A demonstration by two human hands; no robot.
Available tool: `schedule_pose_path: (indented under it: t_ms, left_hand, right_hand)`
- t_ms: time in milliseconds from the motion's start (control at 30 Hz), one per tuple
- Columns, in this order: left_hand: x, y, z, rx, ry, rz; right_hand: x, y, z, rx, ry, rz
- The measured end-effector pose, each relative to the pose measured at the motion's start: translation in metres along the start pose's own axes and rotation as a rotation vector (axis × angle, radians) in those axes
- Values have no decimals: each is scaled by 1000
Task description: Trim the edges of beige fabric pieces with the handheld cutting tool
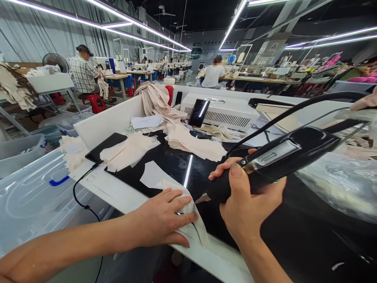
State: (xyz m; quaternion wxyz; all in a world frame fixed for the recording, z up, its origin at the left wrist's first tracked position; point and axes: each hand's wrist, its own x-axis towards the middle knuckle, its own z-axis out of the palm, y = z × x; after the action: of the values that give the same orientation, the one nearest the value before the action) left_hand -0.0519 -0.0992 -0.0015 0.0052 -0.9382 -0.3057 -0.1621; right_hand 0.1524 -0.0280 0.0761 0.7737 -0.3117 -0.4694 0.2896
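My left hand lies flat with its fingers apart on a pale, curved fabric piece at the near edge of the black glossy board. A white pattern-like piece extends beyond my fingertips. My right hand is wrapped around a black hand-held tool with a silver plate and a cable. The tool's narrow end points left, close to the fabric and just right of my left fingers. Its tip is partly hidden.
Cream fabric stacks lie beyond my hands, with a phone leaning on a vented white box. Plastic bags and another person's hand are at right. Clear bins stand at left.
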Motion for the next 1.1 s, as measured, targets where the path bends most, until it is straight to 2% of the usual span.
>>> schedule_pose_path:
  t_ms: [100, 233, 400, 467, 533, 733, 933, 1033, 1100]
  left_hand:
    - [2, -2, -6, -79, 37, 9]
    - [1, -14, -22, -145, 77, -42]
    - [-6, -39, -37, -70, -10, -37]
    - [-5, -42, -40, -54, -47, -42]
    - [-1, -37, -41, -25, -82, -84]
    - [27, -3, -40, 24, -195, -282]
    - [35, 8, -48, -120, -229, -329]
    - [33, 8, -47, -65, -196, -332]
    - [33, 7, -45, -21, -154, -279]
  right_hand:
    - [2, 0, 0, 5, -4, 7]
    - [8, 5, -2, 4, -7, -15]
    - [22, 11, -1, 25, 10, -33]
    - [27, 8, -2, 34, 48, -31]
    - [29, 0, -5, 45, 84, -21]
    - [15, -28, -17, 19, 111, 95]
    - [4, -29, -25, 14, 104, 71]
    - [3, -26, -28, 31, 99, 74]
    - [2, -27, -28, 42, 97, 74]
